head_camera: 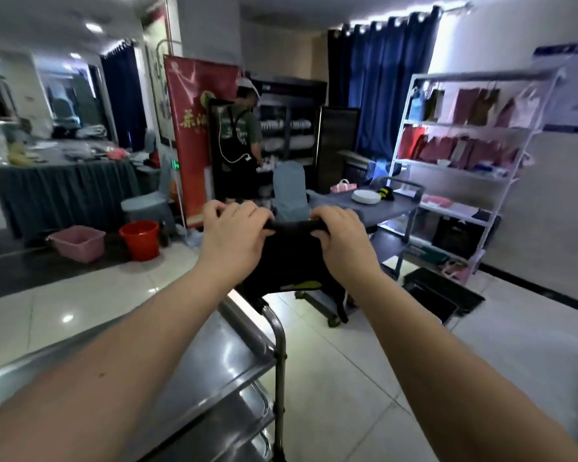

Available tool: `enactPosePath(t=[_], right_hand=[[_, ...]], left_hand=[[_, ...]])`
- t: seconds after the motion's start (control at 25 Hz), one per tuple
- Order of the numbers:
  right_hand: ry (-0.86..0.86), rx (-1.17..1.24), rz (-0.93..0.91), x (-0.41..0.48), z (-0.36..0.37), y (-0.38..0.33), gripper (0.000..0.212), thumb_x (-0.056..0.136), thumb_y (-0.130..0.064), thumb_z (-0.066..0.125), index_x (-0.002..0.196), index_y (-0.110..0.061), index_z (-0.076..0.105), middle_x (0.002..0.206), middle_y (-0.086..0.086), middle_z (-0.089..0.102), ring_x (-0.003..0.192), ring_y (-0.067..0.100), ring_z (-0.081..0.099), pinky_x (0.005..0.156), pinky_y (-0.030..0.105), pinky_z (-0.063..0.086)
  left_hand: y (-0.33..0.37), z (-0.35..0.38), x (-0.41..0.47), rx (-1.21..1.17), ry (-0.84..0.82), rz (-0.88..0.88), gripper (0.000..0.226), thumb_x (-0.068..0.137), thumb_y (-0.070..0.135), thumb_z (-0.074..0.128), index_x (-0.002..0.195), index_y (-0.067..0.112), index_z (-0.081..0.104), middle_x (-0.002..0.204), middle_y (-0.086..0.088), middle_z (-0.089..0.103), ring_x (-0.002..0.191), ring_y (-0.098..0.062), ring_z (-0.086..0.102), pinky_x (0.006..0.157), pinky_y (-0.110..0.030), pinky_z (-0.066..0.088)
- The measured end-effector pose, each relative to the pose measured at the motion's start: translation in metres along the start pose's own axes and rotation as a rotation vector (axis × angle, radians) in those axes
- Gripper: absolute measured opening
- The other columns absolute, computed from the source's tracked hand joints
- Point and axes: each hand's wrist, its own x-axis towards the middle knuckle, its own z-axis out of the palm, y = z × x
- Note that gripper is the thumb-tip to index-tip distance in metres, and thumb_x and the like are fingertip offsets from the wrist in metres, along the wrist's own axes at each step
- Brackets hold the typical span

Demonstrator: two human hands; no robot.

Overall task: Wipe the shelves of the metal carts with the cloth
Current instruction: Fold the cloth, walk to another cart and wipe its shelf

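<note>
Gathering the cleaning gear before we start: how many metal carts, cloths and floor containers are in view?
Metal carts: 2, the near cart and the far cart
Cloths: 2, the black cloth gripped by the left hand and right hand, and what looks like a second cloth on the far cart
Floor containers: 2, the red bucket and the pink basin
Total: 6

My left hand [234, 236] and right hand [339, 240] grip the black cloth [291, 255] between them, above the far corner of the near steel cart [214, 361]. Grey metal cart [397, 207] stands beyond, right. Red plastic bucket [140, 240] on floor, left.
</note>
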Motion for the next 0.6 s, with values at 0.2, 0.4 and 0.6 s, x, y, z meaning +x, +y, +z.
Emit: enactPosePath(t=[0.2, 0.4, 0.6], right_hand=[[0.018, -0.049, -0.116, 0.065, -0.029, 0.051, 0.015, 0.090, -0.006, 0.057, 0.105, -0.009, 0.060, 0.102, 0.009, 0.060, 0.094, 0.031, 0.048, 0.084, 0.048, 0.040], [0.043, -0.099, -0.252, 0.114, -0.064, 0.130, 0.016, 0.092, -0.005, 0.056, 0.107, -0.007, 0.058, 0.102, 0.011, 0.057, 0.093, 0.031, 0.047, 0.081, 0.043, 0.039], [0.053, -0.149, -0.303, 0.170, -0.077, 0.216, 0.014, 0.093, -0.008, 0.055, 0.107, -0.006, 0.056, 0.108, 0.012, 0.055, 0.096, 0.032, 0.047, 0.080, 0.044, 0.041]], left_hand=[[0.020, 0.002, 0.084, 0.104, 0.023, 0.016, 0.010, 0.090, 0.032, 0.061, 0.099, 0.029, 0.063, 0.095, 0.009, 0.062, 0.088, -0.020, 0.057, 0.085, -0.038, 0.023], [0.061, 0.047, 0.157, 0.164, 0.036, 0.001, 0.011, 0.093, 0.030, 0.056, 0.103, 0.030, 0.060, 0.098, 0.009, 0.061, 0.091, -0.019, 0.057, 0.089, -0.039, 0.022], [0.103, 0.103, 0.227, 0.205, 0.057, -0.046, 0.010, 0.095, 0.030, 0.054, 0.103, 0.027, 0.059, 0.097, 0.007, 0.061, 0.091, -0.020, 0.057, 0.087, -0.038, 0.020]])
